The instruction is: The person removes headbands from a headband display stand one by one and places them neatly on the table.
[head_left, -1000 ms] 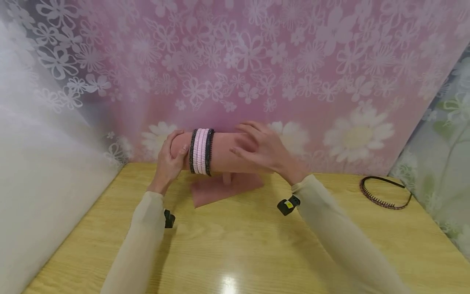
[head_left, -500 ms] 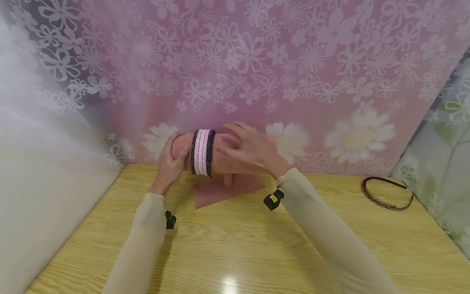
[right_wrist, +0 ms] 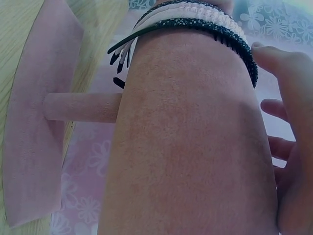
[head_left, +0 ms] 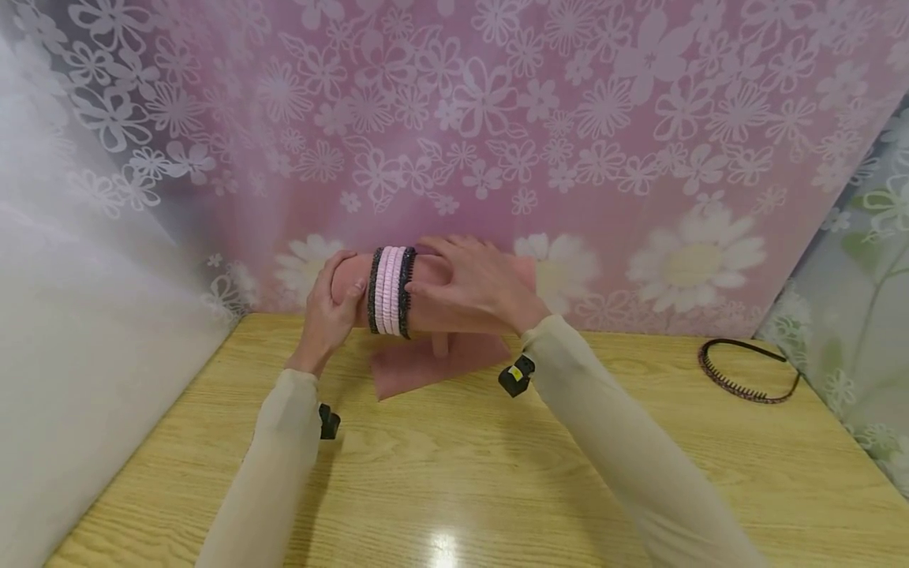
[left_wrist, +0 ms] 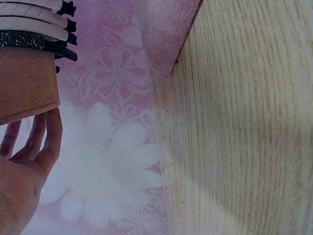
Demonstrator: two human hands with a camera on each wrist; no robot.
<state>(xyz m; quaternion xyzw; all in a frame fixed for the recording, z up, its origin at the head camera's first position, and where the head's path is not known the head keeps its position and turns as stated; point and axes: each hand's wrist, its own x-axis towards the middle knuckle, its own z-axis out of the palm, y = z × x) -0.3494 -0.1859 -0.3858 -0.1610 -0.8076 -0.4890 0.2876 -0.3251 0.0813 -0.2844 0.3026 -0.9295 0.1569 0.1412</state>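
Observation:
A pink display stand (head_left: 433, 317) carries a padded roll with several headbands side by side. Pale pink pleated headbands (head_left: 387, 293) sit between two dark glittery ones; the right-hand dark headband (right_wrist: 190, 23) has comb teeth along its edge. My left hand (head_left: 328, 312) grips the roll's left end, thumb in front and fingers over the far side; the left wrist view shows fingertips against the end's rim. My right hand (head_left: 479, 280) lies over the roll right of the headbands, fingers extended over the top. Its thumb tip is at the dark headband's edge; whether it presses is unclear.
The stand's flat base (head_left: 405, 372) rests on a wooden table (head_left: 426, 473). Another dark toothed headband (head_left: 717, 382) lies at the right side of the table. Floral curtains (head_left: 483, 95) hang close behind and at both sides.
My right hand has moved left along the roll until its thumb reaches the dark headband. My left hand and the headbands have stayed practically where they were.

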